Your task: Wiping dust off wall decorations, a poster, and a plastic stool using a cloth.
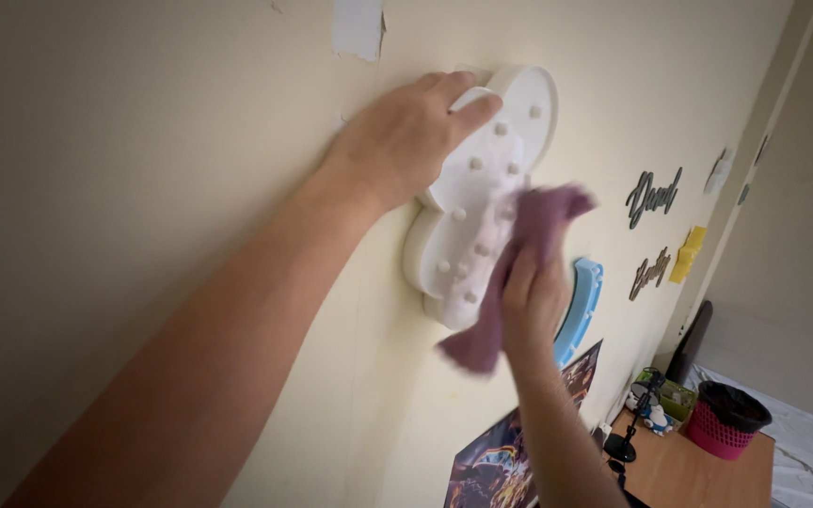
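Observation:
A white cloud-shaped wall light (482,193) with small round bulbs hangs on the cream wall (143,141). My left hand (405,136) grips its upper left edge, fingers curled over the rim. My right hand (531,306) holds a purple cloth (519,254) pressed against the light's lower right face. The cloth is blurred and hangs down below the light's lower edge.
A blue wall light (583,303) sits just behind my right hand. Dark script wall letters (654,196) and yellow sticky notes (687,254) lie further right. Posters (501,461) hang below. A wooden desk (698,470) holds a pink basket (726,420) and small items.

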